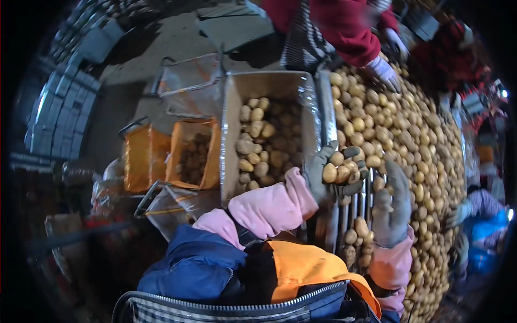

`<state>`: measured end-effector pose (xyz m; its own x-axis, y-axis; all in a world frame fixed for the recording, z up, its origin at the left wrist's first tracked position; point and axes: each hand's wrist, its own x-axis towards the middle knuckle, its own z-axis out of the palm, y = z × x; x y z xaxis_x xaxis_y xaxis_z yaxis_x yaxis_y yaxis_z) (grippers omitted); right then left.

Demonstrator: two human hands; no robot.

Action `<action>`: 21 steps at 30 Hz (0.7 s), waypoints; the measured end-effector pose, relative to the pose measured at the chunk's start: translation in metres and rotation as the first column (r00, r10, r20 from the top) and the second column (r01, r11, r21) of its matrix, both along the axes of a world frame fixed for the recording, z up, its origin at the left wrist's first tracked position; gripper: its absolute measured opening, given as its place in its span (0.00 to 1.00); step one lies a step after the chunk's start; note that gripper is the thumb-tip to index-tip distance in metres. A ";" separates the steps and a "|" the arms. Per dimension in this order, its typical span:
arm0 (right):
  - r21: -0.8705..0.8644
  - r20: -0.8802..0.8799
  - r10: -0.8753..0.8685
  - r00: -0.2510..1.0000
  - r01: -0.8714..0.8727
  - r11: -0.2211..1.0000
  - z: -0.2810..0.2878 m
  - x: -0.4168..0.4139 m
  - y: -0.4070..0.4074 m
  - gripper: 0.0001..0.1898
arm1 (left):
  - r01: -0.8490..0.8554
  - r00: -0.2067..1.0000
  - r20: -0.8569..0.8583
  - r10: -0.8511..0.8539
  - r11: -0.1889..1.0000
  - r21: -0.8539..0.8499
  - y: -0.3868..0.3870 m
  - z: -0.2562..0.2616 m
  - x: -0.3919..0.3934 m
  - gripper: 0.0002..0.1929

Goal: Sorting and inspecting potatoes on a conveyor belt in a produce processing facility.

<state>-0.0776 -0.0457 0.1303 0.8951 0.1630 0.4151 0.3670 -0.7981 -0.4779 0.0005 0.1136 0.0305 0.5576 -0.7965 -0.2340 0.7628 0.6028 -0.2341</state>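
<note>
My left hand (323, 171), in a grey-green glove, is turned palm up and cups several small potatoes (342, 173). It is over the edge of a slatted metal sorting table, just right of a cardboard box (232, 161) that is partly filled with potatoes (256, 129). To its right, my right hand (389, 210), gloved the same way, has its thumb and fingers apart over the metal slats (365, 198). A single potato (379, 183) shows close to its thumb. More loose potatoes (360, 227) lie on the slats nearer my body.
A broad heap of potatoes (404, 129) covers the table to the right. Across from me, a co-worker's gloved hand (383, 72) touches the heap; another worker's hand (459, 213) is at its far right edge. Left of the box stand an orange bag (171, 161) of potatoes and wire-framed bags (190, 78).
</note>
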 end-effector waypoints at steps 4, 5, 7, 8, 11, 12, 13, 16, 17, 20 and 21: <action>0.058 -0.051 -0.041 0.998 0.044 0.997 -0.026 -0.005 -0.016 0.20 | -0.275 0.961 -0.001 0.277 0.953 -0.127 0.100 0.005 0.009 0.22; 0.089 -0.051 -0.049 0.997 0.054 0.995 -0.036 -0.010 -0.019 0.20 | -0.327 0.945 -0.044 0.324 0.943 -0.060 0.123 0.021 0.014 0.19; 0.182 -0.276 -0.123 0.953 0.177 0.967 -0.036 -0.019 -0.009 0.23 | -0.530 0.844 -0.043 0.535 0.844 0.088 0.170 0.026 0.020 0.15; 0.184 -0.294 -0.133 0.946 0.192 0.964 -0.042 -0.023 -0.010 0.23 | -0.622 0.782 0.020 0.622 0.779 0.083 0.194 0.016 0.025 0.15; 0.174 -0.291 -0.157 0.944 0.213 0.961 -0.052 -0.023 -0.012 0.23 | -0.791 0.611 0.294 0.735 0.584 0.184 0.253 -0.006 0.070 0.20; 0.160 -0.290 -0.168 0.942 0.221 0.962 -0.052 -0.027 -0.014 0.22 | -0.823 0.568 0.283 0.773 0.537 0.183 0.268 0.000 0.087 0.21; 0.151 -0.318 -0.191 0.929 0.249 0.957 -0.053 -0.027 -0.015 0.22 | -0.852 0.523 0.267 0.809 0.492 0.179 0.283 0.001 0.105 0.22; 0.048 -0.289 -0.188 0.939 0.210 0.976 -0.048 -0.026 -0.012 0.21 | -0.804 0.520 0.354 0.777 0.307 0.509 0.304 0.006 0.135 0.20; -0.012 -0.271 -0.219 0.937 0.224 0.975 -0.042 -0.032 -0.014 0.21 | -0.768 0.532 0.386 0.754 0.237 0.595 0.303 0.005 0.147 0.20; -0.134 -0.269 -0.325 0.906 0.299 0.945 -0.056 -0.064 -0.041 0.20 | -0.686 0.644 0.528 0.554 0.112 0.719 0.286 -0.013 0.148 0.24; -0.182 -0.275 -0.361 0.891 0.321 0.930 -0.055 -0.074 -0.046 0.19 | -0.690 0.691 0.590 0.417 0.138 0.711 0.277 -0.021 0.136 0.22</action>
